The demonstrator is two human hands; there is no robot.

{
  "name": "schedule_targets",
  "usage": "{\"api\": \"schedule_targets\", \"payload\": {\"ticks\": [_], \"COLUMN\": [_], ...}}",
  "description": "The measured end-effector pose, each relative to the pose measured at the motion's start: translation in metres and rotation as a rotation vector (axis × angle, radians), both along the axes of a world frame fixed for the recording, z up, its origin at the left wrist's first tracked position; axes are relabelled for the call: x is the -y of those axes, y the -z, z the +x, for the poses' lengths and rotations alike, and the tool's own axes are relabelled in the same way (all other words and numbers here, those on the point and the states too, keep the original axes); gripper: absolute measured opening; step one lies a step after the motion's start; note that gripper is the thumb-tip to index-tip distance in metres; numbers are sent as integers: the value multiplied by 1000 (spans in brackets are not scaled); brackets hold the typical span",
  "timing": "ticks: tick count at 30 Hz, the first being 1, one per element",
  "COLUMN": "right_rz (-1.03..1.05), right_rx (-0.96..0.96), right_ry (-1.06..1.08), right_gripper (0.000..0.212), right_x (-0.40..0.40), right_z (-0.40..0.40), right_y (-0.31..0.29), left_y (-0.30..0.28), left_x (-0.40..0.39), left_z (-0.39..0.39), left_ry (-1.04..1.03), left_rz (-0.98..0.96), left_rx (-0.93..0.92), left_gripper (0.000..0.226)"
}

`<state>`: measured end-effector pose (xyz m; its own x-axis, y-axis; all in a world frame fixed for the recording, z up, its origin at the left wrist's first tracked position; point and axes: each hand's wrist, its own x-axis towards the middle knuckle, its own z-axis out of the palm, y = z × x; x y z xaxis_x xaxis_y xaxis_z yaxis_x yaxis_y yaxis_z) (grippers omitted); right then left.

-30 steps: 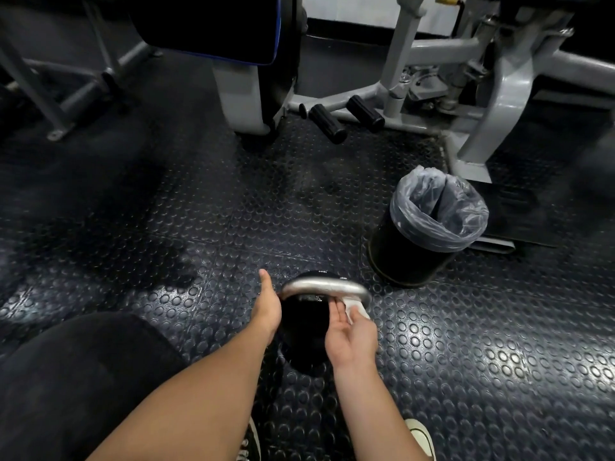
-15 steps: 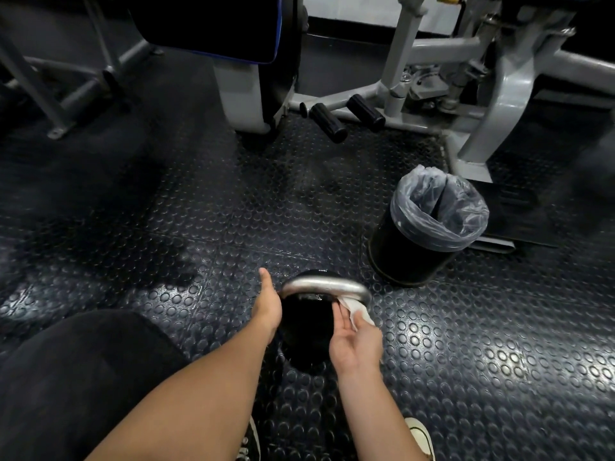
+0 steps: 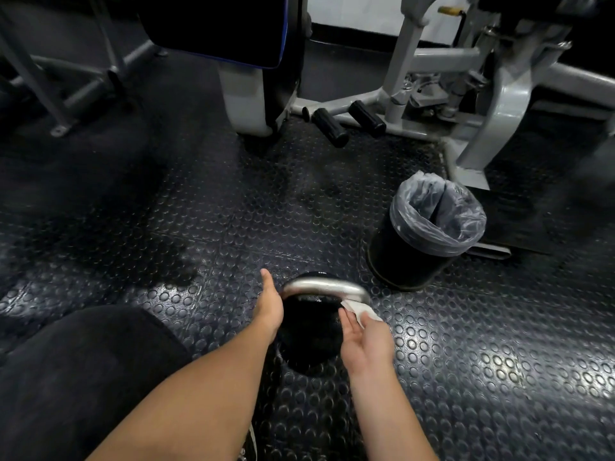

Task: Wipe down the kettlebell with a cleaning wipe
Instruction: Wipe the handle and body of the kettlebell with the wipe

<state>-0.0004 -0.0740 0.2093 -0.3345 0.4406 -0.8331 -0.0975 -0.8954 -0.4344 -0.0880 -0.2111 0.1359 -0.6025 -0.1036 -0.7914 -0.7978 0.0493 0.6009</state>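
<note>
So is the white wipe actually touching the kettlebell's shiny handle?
Touching. The head view shows the wipe, pressed by the right hand, meeting the right end of the kettlebell handle with no gap.

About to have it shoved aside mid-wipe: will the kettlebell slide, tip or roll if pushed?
Probably none easily. The kettlebell looks like solid black metal, so heavy for its size. It stands upright on studded rubber floor, likely grippy. Its shiny handle may be slick where the wipe passed.

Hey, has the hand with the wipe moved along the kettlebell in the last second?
Barely. The right hand keeps the wipe by the right end of the kettlebell handle, shifting only slightly against it. The bin stays put.
</note>
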Motion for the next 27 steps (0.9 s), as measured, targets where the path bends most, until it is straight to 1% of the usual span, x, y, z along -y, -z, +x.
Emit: {"api": "schedule_targets", "payload": {"ticks": [1,3,4,5,7,8,9,10,11,13,14,16,18,20,22,25,27], "right_rz": [35,6,66,162,426,571,742,906,1061,1252,1316,1407,1493,1533,1553,1550,1549], "right_rx": [42,-57,-75,-66,84,142,190,225,262,301,319,353,411,476,495,473,446], "right_ry": [10,55,-33,-108,-161,-210,-308,-443,-589,-890,-1019,-1263,-1486,-1645,-1724,-1815,-1843], "right_gripper": [38,29,29,28,19,19,23,28,35,48,53,58,58,56,53,46,44], "right_x": [-4,-14,-18,-21,-26,-29,-33,-37,-43,-49,-51,-49,-47,-47,-48,-45,-44], "right_z": [1,1,0,-2,-3,-4,-6,-7,-7,-12,-17,-29,-41,-52,-63,-77,-80], "right_y": [0,-1,-5,-4,-14,-23,-29,-35,-37,-44,-47,-51,-51,-50,-52,-56,-61], "left_y": [2,-5,-7,-9,-12,-10,-9,-8,-6,-2,0,1,4,6,1,-2,3], "left_x": [0,0,0,0,-1,-1,-1,-1,0,2,1,1,1,2,3,3,2], "left_z": [0,1,1,2,3,2,2,2,1,0,-1,-1,-3,-3,-2,-1,-2], "left_ry": [3,10,7,5,-3,-3,1,-4,-1,8,4,-6,-10,-13,-10,-26,-41], "left_rz": [0,5,8,11,13,11,14,18,20,37,51,69,79,74,64,47,57], "left_rx": [-4,-3,-9,-14,-14,-16,-16,-14,-14,-7,-9,0,14,20,23,36,35], "left_gripper": [160,161,159,152,129,122,121,126,137,154,154,148,157,162,158,148,149]}}
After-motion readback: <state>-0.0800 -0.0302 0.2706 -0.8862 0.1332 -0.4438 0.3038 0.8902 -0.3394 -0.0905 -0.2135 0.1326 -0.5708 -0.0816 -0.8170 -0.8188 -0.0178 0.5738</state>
